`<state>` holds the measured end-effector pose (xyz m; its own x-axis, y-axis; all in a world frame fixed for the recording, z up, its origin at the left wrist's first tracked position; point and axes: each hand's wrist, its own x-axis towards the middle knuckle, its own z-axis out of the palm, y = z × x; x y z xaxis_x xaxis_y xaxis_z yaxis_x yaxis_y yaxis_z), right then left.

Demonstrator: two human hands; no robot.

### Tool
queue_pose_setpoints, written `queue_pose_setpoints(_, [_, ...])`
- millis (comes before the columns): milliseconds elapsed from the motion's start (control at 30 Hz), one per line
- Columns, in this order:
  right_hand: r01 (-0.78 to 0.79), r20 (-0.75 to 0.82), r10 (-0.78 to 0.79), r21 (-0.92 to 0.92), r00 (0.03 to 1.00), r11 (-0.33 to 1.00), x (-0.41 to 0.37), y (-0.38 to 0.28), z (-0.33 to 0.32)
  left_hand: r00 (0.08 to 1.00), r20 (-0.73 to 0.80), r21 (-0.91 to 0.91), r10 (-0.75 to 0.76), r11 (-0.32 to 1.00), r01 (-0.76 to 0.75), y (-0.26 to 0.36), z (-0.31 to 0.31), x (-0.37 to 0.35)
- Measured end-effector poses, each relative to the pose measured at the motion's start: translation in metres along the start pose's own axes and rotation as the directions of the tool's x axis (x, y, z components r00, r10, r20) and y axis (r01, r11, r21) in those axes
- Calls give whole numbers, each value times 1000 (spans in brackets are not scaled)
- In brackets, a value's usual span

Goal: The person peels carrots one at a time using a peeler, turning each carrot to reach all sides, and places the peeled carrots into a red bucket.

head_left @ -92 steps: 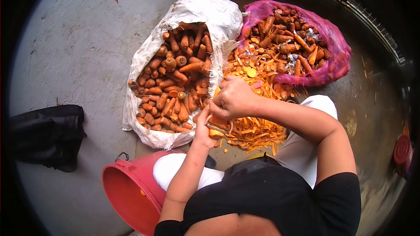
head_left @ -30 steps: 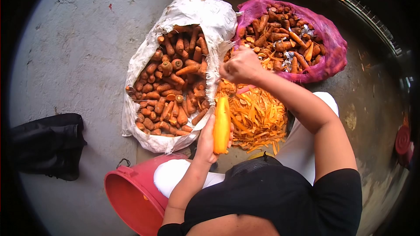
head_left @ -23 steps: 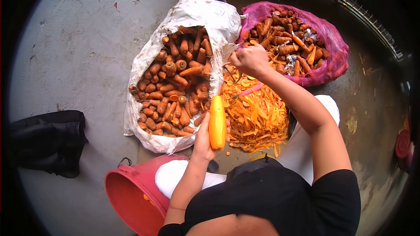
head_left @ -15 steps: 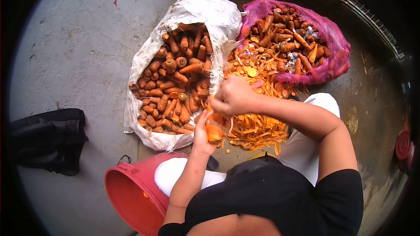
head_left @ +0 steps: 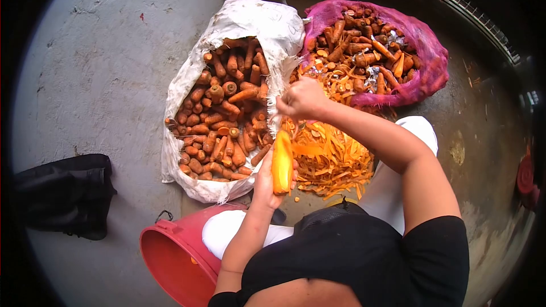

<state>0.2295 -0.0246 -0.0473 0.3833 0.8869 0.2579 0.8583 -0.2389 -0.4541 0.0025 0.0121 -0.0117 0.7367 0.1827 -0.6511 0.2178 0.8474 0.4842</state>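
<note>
My left hand (head_left: 265, 185) holds a peeled, bright orange carrot (head_left: 282, 165) upright, its fingers wrapped round the lower part. Just above the carrot's tip is my right hand (head_left: 301, 99), closed in a fist; a small tool may be in it, but I cannot make it out. Beneath and to the right lies a heap of orange peelings (head_left: 335, 162). To the left, a white sack (head_left: 247, 17) lies open, full of unpeeled carrots (head_left: 213, 122).
A pink mesh sack (head_left: 435, 59) with carrots and scraps lies at the upper right. A red bucket (head_left: 170, 256) is tipped on its side at the lower left. Black cloth (head_left: 68, 196) lies on the grey floor at the far left.
My right hand has moved up and away from the carrot, which now shows nearly whole in my left hand. The camera view has shifted slightly.
</note>
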Motion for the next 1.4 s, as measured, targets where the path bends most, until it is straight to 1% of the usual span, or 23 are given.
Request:
queue_pose_setpoints(67, [27,18,-23,-327,1000,945,6,44,4,999,44,31,-24,999,23,1,2,-4])
queue_pose_setpoints(100, [-166,63,194,-301,979,939,9,57,0,992,127,0,-26,1000,26,3,7,-10])
queue_pose_setpoints(133, [-354,119,398,-282,910,892,8,65,-4,993,106,10,-44,999,43,4,4,-10])
queue_pose_setpoints(200, [-326,-98,311,-277,945,904,4,66,-8,996,64,5,-68,998,68,5,-7,-6])
queue_pose_setpoints(267, [-342,17,351,-185,936,921,4,57,-15,998,58,-74,-28,997,32,5,-11,-2])
queue_pose_setpoints(333, [-431,204,436,-75,876,899,6,25,-29,1000,13,-136,12,991,-10,8,-9,-1])
queue_pose_setpoints(400, [-283,165,277,11,946,959,-5,-3,-34,998,53,-138,37,990,-29,9,-13,0])
queue_pose_setpoints(467, [-114,39,109,146,993,983,-18,-26,-36,996,85,-128,31,992,-20,11,-14,-2])
queue_pose_setpoints(533, [156,-216,-124,135,969,979,-29,-44,-36,996,63,-43,58,998,-56,10,-8,-8])
queue_pose_setpoints(600, [269,-223,-253,45,941,962,-36,-58,-39,998,23,25,63,998,-64,8,-4,-11])
queue_pose_setpoints(667, [299,-228,-283,37,932,954,-40,-62,-35,998,-46,73,41,997,-38,4,-5,-13])
queue_pose_setpoints(767, [344,-298,-314,55,902,937,-39,-62,-37,996,-29,95,87,992,-84,-1,-8,-13])
queue_pose_setpoints(867, [256,-257,-265,-69,929,964,-25,-37,-28,997,-19,176,71,982,-67,-2,-13,-9])
queue_pose_setpoints(933, [35,-325,-235,-517,916,855,-8,4,-25,1000,-4,204,29,979,-27,-3,-13,-12])
queue_pose_setpoints(967, [-134,-283,0,-454,959,881,-7,29,-39,1000,9,193,1,981,-3,-5,-11,-17])
queue_pose_setpoints(1000, [-306,-224,233,-398,947,865,-11,52,-55,999,21,183,-24,983,20,-6,-10,-22])
queue_pose_setpoints(1033, [-448,-190,406,-386,894,806,-14,67,-68,998,66,98,-23,995,17,-9,-11,-24])
queue_pose_setpoints(1067, [-574,-152,564,-383,812,724,-19,77,-77,1000,24,43,3,999,-4,-12,-11,-23])
queue_pose_setpoints(1167, [-631,-276,569,-270,774,727,-34,99,-53,999,-34,-85,33,996,-36,-18,-25,-11])
queue_pose_setpoints(1200, [-722,-30,723,49,690,690,-33,83,-52,999,-16,-105,42,994,-44,-19,-31,-8])
queue_pose_setpoints(1267, [-660,129,652,261,747,705,-40,52,-27,998,18,-142,62,988,-58,-16,-35,-6])
queue_pose_setpoints(1333, [-589,355,482,321,801,742,-50,-8,-38,994,63,-180,91,981,-78,-17,-34,-11])
queue_pose_setpoints(1400, [-377,299,285,317,911,870,-62,-49,-41,994,42,-178,103,980,-94,-20,-32,-16])
